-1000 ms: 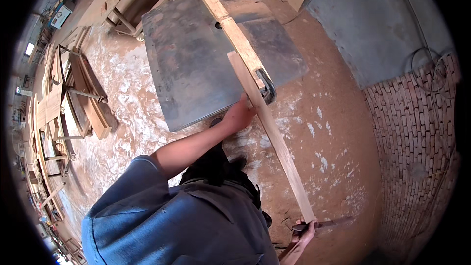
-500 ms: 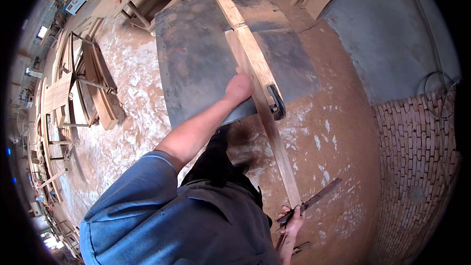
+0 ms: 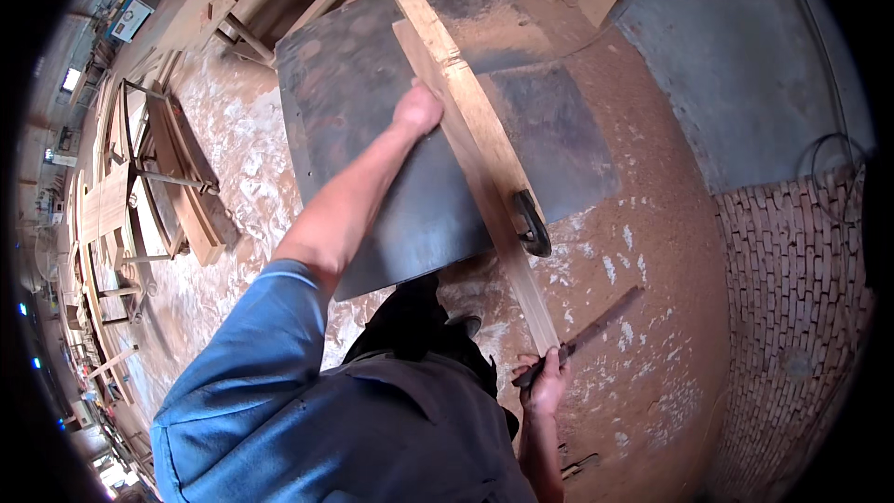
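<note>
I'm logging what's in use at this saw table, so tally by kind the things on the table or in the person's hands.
Long wooden boards: 1, the board lying along the table under the left hand, its near end at the right hand
Wooden fence rails: 1, the fence beside it
Dark clamp handles: 1, the handle
Thin dark sticks: 1, the stick in the right hand
Total: 4

The left hand point(image 3: 416, 109) presses on a long wooden board point(image 3: 484, 182) that lies lengthwise on a dark metal saw table point(image 3: 372, 112), beside a wooden fence rail point(image 3: 470, 93) with a black clamp point(image 3: 532, 224) at its near end. The right hand point(image 3: 545, 380) grips a thin dark stick point(image 3: 596, 328) at the board's near end. Sawdust covers the floor point(image 3: 643, 317). Wooden frames point(image 3: 158, 186) are stacked to the left, and a brick wall point(image 3: 792, 317) stands to the right.
</note>
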{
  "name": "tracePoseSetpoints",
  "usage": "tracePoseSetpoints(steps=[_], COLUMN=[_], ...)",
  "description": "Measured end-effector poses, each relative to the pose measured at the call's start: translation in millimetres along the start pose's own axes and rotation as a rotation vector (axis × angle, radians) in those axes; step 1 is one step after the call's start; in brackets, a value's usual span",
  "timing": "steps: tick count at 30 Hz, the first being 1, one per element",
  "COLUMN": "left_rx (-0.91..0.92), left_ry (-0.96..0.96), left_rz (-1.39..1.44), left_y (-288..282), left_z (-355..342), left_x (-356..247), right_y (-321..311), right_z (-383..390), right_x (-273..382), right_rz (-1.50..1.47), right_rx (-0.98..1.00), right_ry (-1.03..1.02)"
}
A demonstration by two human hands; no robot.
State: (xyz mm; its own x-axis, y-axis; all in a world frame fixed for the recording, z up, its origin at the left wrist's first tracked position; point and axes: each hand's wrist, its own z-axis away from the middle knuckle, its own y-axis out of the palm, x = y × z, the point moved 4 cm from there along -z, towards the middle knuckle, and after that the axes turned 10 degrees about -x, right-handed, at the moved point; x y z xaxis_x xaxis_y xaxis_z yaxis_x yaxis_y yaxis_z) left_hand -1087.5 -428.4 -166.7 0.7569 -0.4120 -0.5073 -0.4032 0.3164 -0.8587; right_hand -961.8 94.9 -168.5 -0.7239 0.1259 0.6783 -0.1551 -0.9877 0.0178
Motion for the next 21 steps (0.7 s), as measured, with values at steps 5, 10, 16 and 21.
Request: tracePoseSetpoints(steps=[5,10,16,21], left_rx=[0.022,0.053,0.207,0.120], left_ry=[-0.068,-0.143,-0.014,0.055], left_rz=[0.157,0.264,0.306,0.074], left_y=[-17.1,-32.1,-16.0,16.8], left_z=[-89.1,-88.7,76.1,159.0], left_x=[20.2,6.7,-14.2,-32.8], right_y=[92.3,121.1,38.0,-57.2], right_z=[-12.4,-14.4,26.2,82.7], right_x=[-0.1,3.5,25.9,31.1], right_rz=[-0.132,-0.152,0.161,0.629], right_rx=[-0.002,0.057,0.103,0.179], right_ry=[0.029,-0.043,-0.175,-0.289])
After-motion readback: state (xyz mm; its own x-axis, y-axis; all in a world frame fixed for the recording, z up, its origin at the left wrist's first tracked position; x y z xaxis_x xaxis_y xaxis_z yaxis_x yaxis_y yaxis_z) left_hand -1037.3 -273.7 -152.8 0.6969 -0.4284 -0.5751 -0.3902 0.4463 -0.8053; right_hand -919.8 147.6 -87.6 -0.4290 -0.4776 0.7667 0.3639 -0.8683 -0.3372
